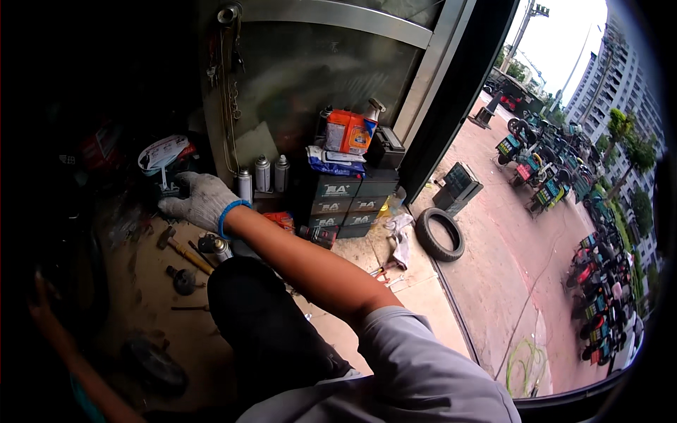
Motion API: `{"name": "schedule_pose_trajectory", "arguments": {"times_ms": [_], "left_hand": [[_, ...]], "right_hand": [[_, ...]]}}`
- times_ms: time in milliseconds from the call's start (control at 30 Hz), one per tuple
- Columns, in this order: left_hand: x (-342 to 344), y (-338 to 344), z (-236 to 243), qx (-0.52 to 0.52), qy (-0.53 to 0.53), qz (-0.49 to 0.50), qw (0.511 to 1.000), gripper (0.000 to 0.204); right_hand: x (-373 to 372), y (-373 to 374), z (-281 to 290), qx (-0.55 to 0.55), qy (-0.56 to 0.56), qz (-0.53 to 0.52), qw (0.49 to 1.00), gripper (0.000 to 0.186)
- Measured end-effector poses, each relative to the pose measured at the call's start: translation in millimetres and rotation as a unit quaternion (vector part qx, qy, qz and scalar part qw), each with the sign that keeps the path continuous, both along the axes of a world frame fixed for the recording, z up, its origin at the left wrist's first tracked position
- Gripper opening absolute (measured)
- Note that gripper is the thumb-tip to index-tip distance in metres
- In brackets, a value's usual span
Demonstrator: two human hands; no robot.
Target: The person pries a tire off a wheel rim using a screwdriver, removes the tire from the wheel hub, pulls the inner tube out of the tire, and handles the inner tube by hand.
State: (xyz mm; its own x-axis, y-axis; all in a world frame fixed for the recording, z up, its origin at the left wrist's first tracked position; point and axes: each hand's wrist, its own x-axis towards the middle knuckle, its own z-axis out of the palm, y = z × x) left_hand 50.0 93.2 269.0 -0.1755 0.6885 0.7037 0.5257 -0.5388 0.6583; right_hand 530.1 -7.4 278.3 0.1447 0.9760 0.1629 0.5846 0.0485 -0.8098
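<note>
My right hand (201, 202), in a pale knitted glove with a blue cuff, reaches forward to the left with its fingers curled. It is against the near side of a dark, rounded container (166, 156) with a white and red top. Whatever lies in its grip is lost in shadow. Far to the left, my left hand (44, 292) is bare and raised in deep shade, and its fingers are hard to make out. Below the glove, a hammer (167, 237) and a spray can (222, 249) lie on the dirty floor, beside a dark round part (183, 280).
Spray cans (262, 173) stand by the glass door (324, 84). Stacked batteries (345, 204) carry an orange packet (349, 132). A rag (400, 240) and a tyre (440, 234) lie near the doorway. A black wheel (155, 366) is by my knee (247, 303). Scooters (550, 176) are parked outside.
</note>
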Motion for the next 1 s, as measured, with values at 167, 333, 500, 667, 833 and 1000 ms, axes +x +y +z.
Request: {"name": "schedule_pose_trajectory", "arguments": {"times_ms": [167, 333, 500, 667, 833, 1000], "left_hand": [[13, -61, 56, 0.040, -0.137, -0.324, 0.935, 0.048], [26, -92, 83, -0.074, -0.264, -0.359, 0.892, 0.062], [-6, -87, 39, -0.218, -0.351, -0.350, 0.841, 0.074], [-21, -85, -1, -0.243, -0.413, -0.416, 0.773, 0.057], [-34, -73, -35, -0.235, -0.371, -0.407, 0.801, 0.047], [-30, -72, -31, -0.274, -0.335, -0.368, 0.823, 0.045]], "right_hand": [[-98, 76, 11, -0.156, 0.083, 0.115, 0.977, 0.099], [-133, 75, 15, -0.136, 0.451, 0.156, 0.868, 0.043], [-136, 111, -37, -0.119, 0.558, 0.105, 0.815, 0.024], [-139, 116, -32, -0.090, 0.513, 0.070, 0.851, 0.023], [-146, 115, -25, -0.034, 0.492, 0.062, 0.868, 0.025], [-147, 98, -12, -0.029, 0.497, 0.081, 0.863, 0.025]]}}
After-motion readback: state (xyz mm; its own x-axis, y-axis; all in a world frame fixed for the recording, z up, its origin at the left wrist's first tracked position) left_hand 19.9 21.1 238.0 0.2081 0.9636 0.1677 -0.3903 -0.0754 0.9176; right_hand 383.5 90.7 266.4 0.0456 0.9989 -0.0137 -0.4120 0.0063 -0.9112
